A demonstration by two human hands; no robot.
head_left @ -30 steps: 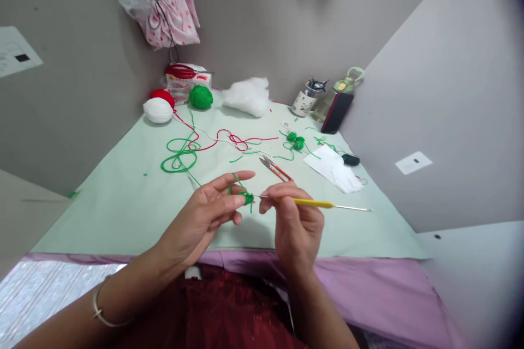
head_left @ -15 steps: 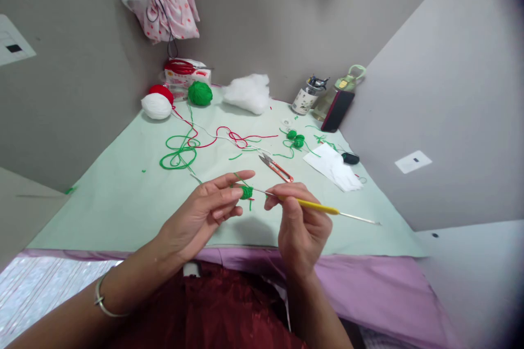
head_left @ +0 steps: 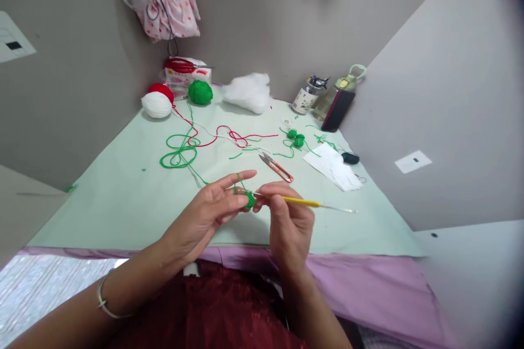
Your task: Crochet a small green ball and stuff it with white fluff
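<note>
My left hand pinches a small green crochet piece between thumb and middle finger. Green yarn runs over its raised forefinger and back to a loose green yarn tangle on the mat. My right hand grips a yellow-handled crochet hook, its tip pushed into the green piece. Both hands hover above the near part of the pale green mat.
Orange thread snips lie just beyond my hands. Farther back are white, red and green yarn balls, white stuffing, small green crochet pieces, a white paper, a cup and a phone.
My right hand has moved left toward my left hand, driving the hook deeper into the green piece. The left hand stays put.
</note>
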